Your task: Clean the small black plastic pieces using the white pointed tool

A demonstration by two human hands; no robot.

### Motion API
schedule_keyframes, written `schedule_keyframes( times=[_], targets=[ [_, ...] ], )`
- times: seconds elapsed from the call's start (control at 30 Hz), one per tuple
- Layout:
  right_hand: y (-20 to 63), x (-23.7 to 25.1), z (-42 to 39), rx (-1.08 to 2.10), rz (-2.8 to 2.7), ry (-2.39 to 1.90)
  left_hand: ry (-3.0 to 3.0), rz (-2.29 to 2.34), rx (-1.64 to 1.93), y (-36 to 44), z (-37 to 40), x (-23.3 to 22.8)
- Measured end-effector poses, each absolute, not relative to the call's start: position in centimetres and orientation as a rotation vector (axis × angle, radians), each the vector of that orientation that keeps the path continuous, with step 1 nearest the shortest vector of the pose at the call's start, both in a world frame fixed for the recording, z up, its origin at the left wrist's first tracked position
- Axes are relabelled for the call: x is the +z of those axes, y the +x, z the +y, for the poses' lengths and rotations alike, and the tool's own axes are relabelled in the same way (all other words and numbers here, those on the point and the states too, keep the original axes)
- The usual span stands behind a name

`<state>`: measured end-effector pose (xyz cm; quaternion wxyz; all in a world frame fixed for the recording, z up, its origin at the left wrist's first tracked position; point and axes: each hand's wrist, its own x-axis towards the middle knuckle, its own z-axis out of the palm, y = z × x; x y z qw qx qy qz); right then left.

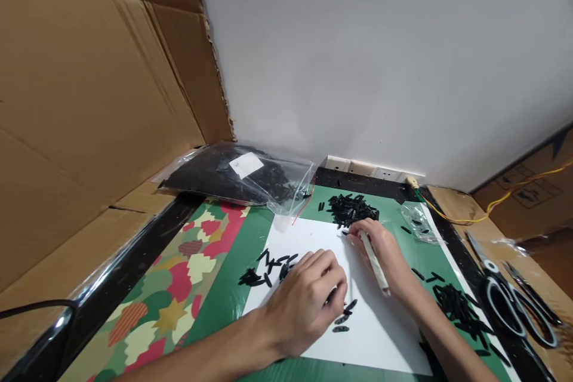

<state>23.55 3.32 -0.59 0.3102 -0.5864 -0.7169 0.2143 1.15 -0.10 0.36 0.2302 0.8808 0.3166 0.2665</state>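
My left hand (308,301) rests curled over a white sheet (380,334), its fingers closed round a small black piece (330,296) that shows between them. My right hand (378,245) grips a slim whitish pen-like stick (375,264), whose back end leans towards me. Its fingertips are at the sheet's far edge, beside a small dark piece and just in front of a heap of black pieces (352,210). A few black oblong pieces with light marks (341,329) lie on the sheet right of my left hand. More black pieces (251,277) are scattered left of it.
A clear zip bag (215,176) full of black pieces lies at the back left. Another pile (459,310) sits right of the sheet. Scissors (505,298), tweezers-like tools (532,292) and a small clear bag (421,224) lie rightward. Cardboard (89,71) stands at left.
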Motion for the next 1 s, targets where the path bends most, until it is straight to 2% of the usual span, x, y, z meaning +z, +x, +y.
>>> schedule_keyframes(
  times=[0.2, 0.37, 0.77, 1.0],
  targets=[
    [23.9, 0.1, 0.6, 0.917, -1.894, -1.289, 2.159, 1.142, 0.734, 1.3, 0.4, 0.5],
    [23.4, 0.6, -0.6, 1.03, -1.806, -1.211, 2.226, 1.015, 0.609, 1.4, 0.4, 0.8],
    [23.3, 1.7, -1.3, 1.349, -1.43, -1.067, 2.091, 0.806, 0.679, 0.9, 0.6, 1.1],
    [23.2, 1.3, -1.3, 1.426, -1.42, -1.078, 2.01, 0.814, 0.738, 0.9, 0.6, 0.4]
  ],
)
